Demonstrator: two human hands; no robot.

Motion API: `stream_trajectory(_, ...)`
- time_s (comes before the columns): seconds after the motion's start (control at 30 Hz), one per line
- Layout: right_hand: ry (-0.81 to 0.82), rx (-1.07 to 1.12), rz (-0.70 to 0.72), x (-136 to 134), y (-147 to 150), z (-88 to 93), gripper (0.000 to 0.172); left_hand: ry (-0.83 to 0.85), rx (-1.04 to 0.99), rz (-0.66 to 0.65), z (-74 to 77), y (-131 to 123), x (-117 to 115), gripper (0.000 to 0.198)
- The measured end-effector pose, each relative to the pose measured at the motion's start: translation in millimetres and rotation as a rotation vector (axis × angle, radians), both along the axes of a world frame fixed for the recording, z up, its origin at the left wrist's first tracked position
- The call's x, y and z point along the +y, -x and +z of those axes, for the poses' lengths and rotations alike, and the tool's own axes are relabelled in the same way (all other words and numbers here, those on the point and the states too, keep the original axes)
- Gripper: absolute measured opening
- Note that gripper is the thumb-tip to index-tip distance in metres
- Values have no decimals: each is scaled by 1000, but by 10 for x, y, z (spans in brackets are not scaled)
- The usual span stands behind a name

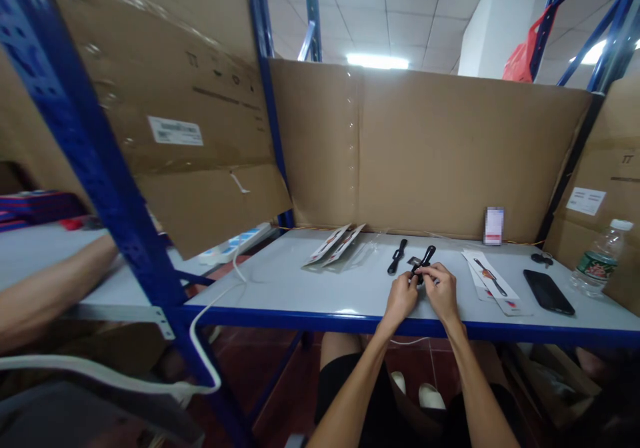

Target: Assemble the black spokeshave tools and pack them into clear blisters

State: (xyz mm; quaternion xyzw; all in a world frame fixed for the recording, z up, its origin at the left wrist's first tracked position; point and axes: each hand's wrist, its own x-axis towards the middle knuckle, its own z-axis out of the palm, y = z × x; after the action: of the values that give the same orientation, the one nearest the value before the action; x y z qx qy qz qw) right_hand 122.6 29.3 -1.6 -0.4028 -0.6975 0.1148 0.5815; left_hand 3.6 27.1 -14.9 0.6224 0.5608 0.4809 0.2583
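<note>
Above the near edge of the table, both hands meet at a slim black tool (429, 256), its handle pointing up and away from me. The fingers of my left hand (402, 296) are closed at its near end. My right hand (441, 291) pinches it from the other side. Fingers cover the near part of the tool, so its exact kind does not show. A small dark flat piece (414, 261) sits just beyond the fingertips. Another black tool (397, 257), similarly long and thin, lies on the table to the left of my hands.
Printed cards (493, 278) lie right of my hands, beside a black phone (549, 292), keys (541, 259) and a water bottle (600, 265). Packaged cards (334, 247) rest at left. Cardboard (440, 155) walls the back. Another person's arm (55, 288) reaches in beyond the blue post.
</note>
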Motion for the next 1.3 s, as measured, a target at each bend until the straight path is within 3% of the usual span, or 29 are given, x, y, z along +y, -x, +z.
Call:
stream_trajectory(0.33, 35, -87, -167, 46, -9, -62, 33, 20, 78, 40, -1, 6, 9, 24)
stream_trajectory(1.03, 72, -111, -136, 109, 36, -88, 16, 98, 189, 31, 8, -34, 7, 24)
stream_trajectory(1.23, 131, 168, -20, 154, -58, -103, 26, 40, 117, 52, 2, -34, 24, 26)
stream_trajectory(1.3, 192, 276, -59, 204, -199, -132, 32, 15, 23, 64, -6, -13, 28, 26)
